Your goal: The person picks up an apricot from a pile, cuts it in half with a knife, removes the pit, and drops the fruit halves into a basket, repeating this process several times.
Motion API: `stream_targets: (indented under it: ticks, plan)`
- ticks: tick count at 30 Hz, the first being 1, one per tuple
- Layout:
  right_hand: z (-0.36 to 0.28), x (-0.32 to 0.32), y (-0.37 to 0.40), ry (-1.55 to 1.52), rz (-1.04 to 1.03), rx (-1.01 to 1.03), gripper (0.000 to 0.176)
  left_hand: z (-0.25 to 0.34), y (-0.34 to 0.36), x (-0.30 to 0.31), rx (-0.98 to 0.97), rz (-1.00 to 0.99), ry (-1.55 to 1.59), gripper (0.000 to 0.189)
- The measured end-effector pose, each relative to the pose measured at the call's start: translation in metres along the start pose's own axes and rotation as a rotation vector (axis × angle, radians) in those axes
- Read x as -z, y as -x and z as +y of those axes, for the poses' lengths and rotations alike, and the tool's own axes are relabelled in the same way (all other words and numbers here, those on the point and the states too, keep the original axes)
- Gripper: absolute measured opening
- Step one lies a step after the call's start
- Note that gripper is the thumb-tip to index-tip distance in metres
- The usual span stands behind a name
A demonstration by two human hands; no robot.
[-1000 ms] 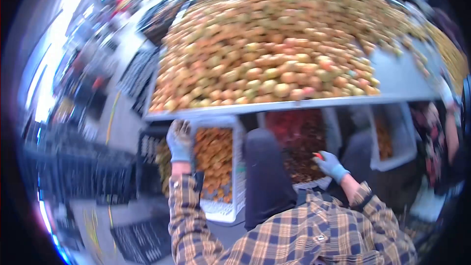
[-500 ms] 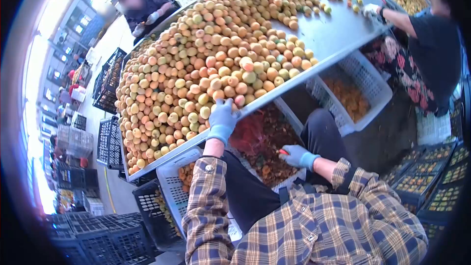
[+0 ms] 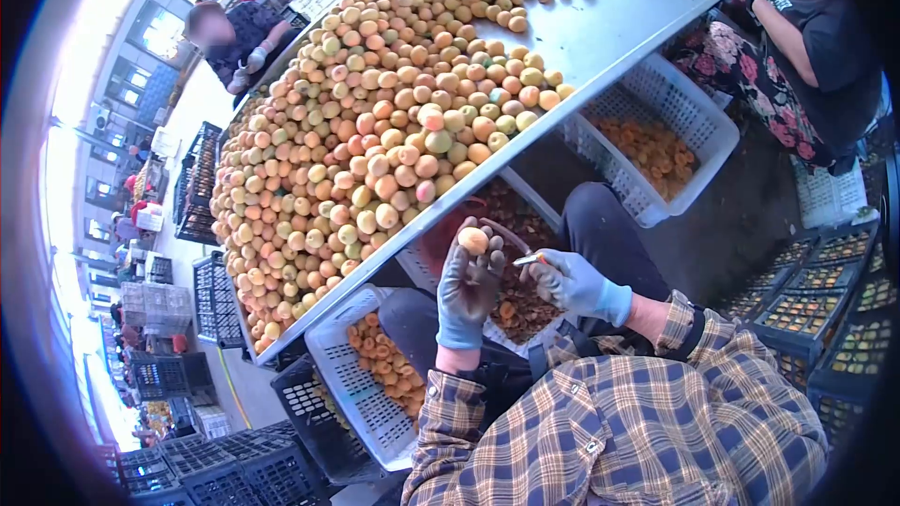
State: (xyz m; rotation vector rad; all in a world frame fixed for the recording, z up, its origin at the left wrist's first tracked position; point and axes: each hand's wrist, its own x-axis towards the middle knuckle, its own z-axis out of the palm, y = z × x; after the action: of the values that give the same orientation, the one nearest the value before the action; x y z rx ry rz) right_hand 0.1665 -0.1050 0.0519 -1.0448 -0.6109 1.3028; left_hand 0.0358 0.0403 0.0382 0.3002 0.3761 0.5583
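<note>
Held in the fingertips of my left hand (image 3: pixel 467 292), a pale orange apricot (image 3: pixel 472 241) is raised in front of the table edge, the gloved palm turned up. My right hand (image 3: pixel 574 283), in a grey-blue glove, is closed around a small red-handled tool (image 3: pixel 527 260) whose short metal tip points toward the apricot, a little apart from it. Beneath both hands is a crate (image 3: pixel 555 326) of dark brown scraps, with a red mesh bag partly hidden behind my left hand. The big heap of apricots (image 3: pixel 375 131) covers much of the metal table (image 3: pixel 600 42).
By my left knee stands a white crate (image 3: pixel 328 347) with halved apricots; another white crate (image 3: pixel 717 155) of orange pieces is under the table at right. A co-worker (image 3: pixel 816 56) sits at right, another person (image 3: pixel 239 42) across the table. Black crates (image 3: pixel 797 295) are at lower right.
My left hand has drawn back from the heap with an apricot and turned palm up. My right hand has risen slightly with the tool, nearer to the left. The view has shifted a little.
</note>
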Motion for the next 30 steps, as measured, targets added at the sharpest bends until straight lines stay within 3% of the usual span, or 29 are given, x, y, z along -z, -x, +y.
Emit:
stream_targets:
  ticks: [1, 2, 4, 8, 13, 18, 21, 26, 29, 30]
  plan:
    - [0.012, 0.004, 0.000, 0.084, 0.017, 0.029, 0.027, -0.010, -0.001, 0.005, 0.023, -0.042, 0.048, 0.041]
    - [0.011, 0.003, 0.003, 0.376, 0.055, 0.097, 0.029, -0.019, -0.002, 0.004, 0.044, -0.085, 0.095, 0.042]
    - [0.005, -0.001, 0.009, 0.537, 0.089, 0.090, 0.031, -0.030, 0.001, 0.000, 0.056, -0.049, 0.114, 0.042]
    - [0.002, -0.011, 0.011, 0.681, 0.107, 0.082, 0.032, -0.035, 0.006, 0.012, 0.063, 0.030, 0.155, 0.042]
    - [0.019, -0.016, 0.008, 0.863, 0.143, 0.137, 0.033, -0.036, 0.013, 0.029, -0.021, -0.040, 0.041, 0.038]
    - [0.023, -0.017, 0.003, 0.965, 0.230, 0.069, 0.034, -0.041, 0.019, 0.024, -0.111, -0.124, -0.146, 0.035]
    - [0.015, -0.013, -0.004, 0.898, 0.095, -0.115, 0.034, -0.045, 0.017, 0.027, -0.087, -0.071, -0.270, 0.035]
    - [0.015, -0.006, -0.002, 0.899, 0.094, -0.085, 0.036, -0.042, 0.011, 0.024, -0.032, -0.168, -0.302, 0.036]
    - [0.029, -0.009, 0.006, 0.876, 0.128, -0.164, 0.036, -0.044, 0.005, 0.037, -0.051, -0.069, -0.066, 0.030]
    - [0.037, -0.011, 0.009, 0.868, 0.118, -0.172, 0.036, -0.044, 0.009, 0.034, 0.003, 0.095, 0.031, 0.029]
